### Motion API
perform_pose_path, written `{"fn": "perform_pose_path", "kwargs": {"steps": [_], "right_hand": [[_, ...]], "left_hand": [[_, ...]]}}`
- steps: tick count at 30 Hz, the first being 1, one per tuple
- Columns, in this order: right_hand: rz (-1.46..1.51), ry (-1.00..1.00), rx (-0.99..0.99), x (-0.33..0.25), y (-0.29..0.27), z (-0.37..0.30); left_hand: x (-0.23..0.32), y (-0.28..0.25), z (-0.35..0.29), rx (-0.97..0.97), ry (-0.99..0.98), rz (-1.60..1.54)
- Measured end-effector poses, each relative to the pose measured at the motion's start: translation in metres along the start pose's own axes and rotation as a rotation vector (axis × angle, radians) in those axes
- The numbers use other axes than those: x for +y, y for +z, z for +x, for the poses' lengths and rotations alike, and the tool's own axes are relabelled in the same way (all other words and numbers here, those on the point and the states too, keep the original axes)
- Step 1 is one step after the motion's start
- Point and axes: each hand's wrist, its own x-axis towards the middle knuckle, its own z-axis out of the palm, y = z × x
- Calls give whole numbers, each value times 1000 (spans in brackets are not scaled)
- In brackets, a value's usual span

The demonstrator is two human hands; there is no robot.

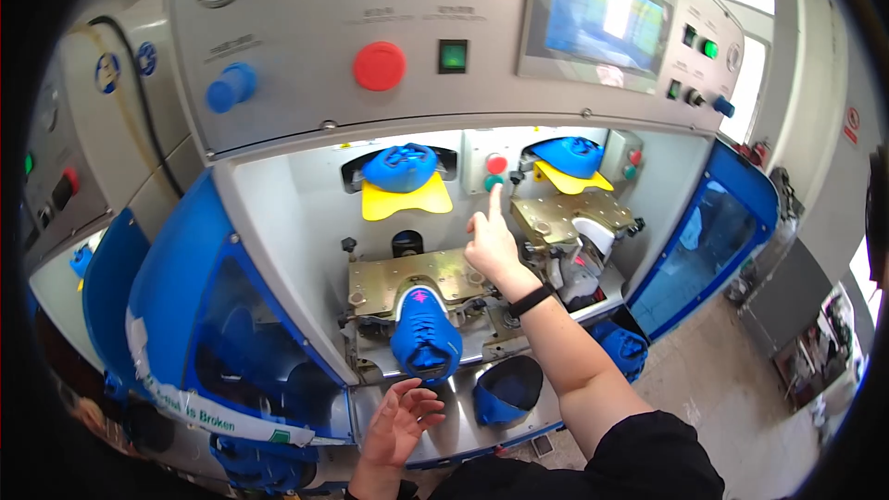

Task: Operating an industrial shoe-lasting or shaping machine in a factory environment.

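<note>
My right hand (494,239) reaches into the lit machine bay, its index finger stretched up with the tip at the green button (494,183), below a red button (496,163). Its other fingers are curled, and I see nothing in them. A blue lace-up shoe upper (426,338) sits on the left metal fixture, toe toward the brass-coloured plate (407,280). Just below its heel end my left hand (404,421) hovers empty, fingers loosely apart. Another blue upper (507,393) lies on the metal ledge, its dark opening facing up.
Two blue domed parts with yellow flaps (406,202) hang at the back. A second fixture (579,245) with a white piece stands right. Blue window doors (708,231) flank the bay. Above is the control panel with a screen (597,23) and red stop button (379,66).
</note>
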Motion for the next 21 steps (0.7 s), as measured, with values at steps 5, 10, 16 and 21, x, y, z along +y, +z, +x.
{"fn": "perform_pose_path", "kwargs": {"steps": [5, 10, 16, 21], "right_hand": [[-81, -316, 432, 36, -45, 21], [-378, 33, 567, 136, -144, 84], [-138, -8, -4, 206, -183, 94], [288, 61, -14, 203, -173, 58]], "left_hand": [[-15, 13, 23, -274, -111, 17], [-38, 18, 38, -367, -261, -7], [-65, 40, 53, -420, -389, -18], [-89, 68, 70, -419, -441, 67]]}}
